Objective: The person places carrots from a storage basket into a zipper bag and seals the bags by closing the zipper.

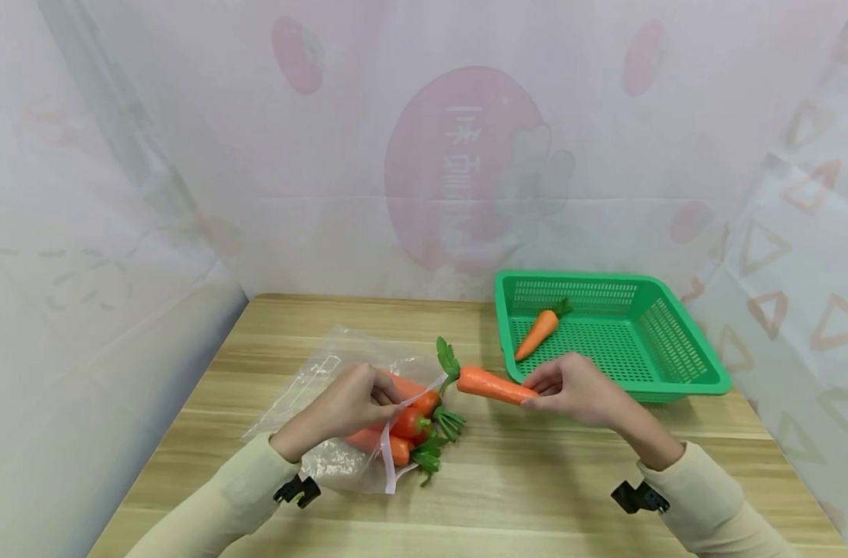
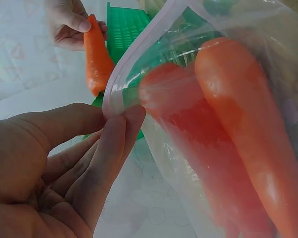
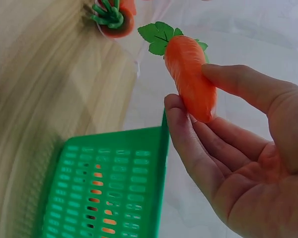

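Note:
My right hand (image 1: 570, 387) pinches the narrow end of an orange toy carrot (image 1: 490, 384) with green leaves, held above the table between bag and basket; the right wrist view shows thumb and fingers around its tip (image 3: 193, 87). My left hand (image 1: 354, 403) pinches the rim of a clear zip bag (image 1: 326, 403) lying on the table, seen close in the left wrist view (image 2: 120, 111). Several carrots (image 1: 406, 422) lie in the bag's mouth, leaves sticking out. A green plastic basket (image 1: 682, 356) at the right holds one carrot (image 1: 539, 332).
The wooden table (image 1: 536, 496) has bare surface in front of the hands. A translucent printed sheet (image 1: 459, 155) closes off the back and both sides. The basket stands close to the table's right rear corner.

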Action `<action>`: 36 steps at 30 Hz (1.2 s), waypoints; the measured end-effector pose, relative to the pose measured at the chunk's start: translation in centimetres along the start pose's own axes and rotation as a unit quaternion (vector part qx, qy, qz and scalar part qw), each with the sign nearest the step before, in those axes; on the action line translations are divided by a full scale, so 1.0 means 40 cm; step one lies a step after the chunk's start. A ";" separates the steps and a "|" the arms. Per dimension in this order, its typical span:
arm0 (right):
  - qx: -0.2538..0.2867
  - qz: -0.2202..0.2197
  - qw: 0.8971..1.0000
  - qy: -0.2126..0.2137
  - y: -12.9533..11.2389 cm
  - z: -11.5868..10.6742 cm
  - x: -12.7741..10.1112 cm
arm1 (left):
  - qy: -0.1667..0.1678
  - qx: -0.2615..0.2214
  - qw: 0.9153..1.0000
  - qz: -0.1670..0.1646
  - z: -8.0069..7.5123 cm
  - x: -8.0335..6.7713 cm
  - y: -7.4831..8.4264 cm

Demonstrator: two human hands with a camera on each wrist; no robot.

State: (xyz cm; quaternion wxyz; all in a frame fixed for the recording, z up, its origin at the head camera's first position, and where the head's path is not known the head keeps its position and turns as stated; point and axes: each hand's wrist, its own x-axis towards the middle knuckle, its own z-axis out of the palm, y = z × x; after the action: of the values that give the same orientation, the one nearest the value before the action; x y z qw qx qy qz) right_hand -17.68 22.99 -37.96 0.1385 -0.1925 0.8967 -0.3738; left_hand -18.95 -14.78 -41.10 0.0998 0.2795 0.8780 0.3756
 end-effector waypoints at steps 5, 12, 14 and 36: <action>0.011 0.003 1.000 -0.021 0.003 0.028 -0.002 | 0.002 0.001 1.000 -0.002 0.000 0.000 0.001; 0.033 -0.010 0.999 -0.035 0.014 0.067 0.005 | 0.009 0.006 1.000 -0.001 -0.004 -0.001 0.005; 0.037 -0.015 0.999 -0.036 0.013 0.077 0.009 | 0.013 0.003 1.000 -0.003 -0.007 -0.002 0.008; 0.031 -0.023 0.999 -0.021 -0.013 0.169 0.092 | 0.035 -0.003 0.999 -0.007 -0.008 -0.013 0.018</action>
State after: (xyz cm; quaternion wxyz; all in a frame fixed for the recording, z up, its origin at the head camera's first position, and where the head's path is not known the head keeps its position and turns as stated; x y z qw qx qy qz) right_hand -18.18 16.81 -42.60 0.1543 -0.2165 0.8770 -0.4002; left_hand -18.35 -14.86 -40.37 0.0722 0.2597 0.8817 0.3872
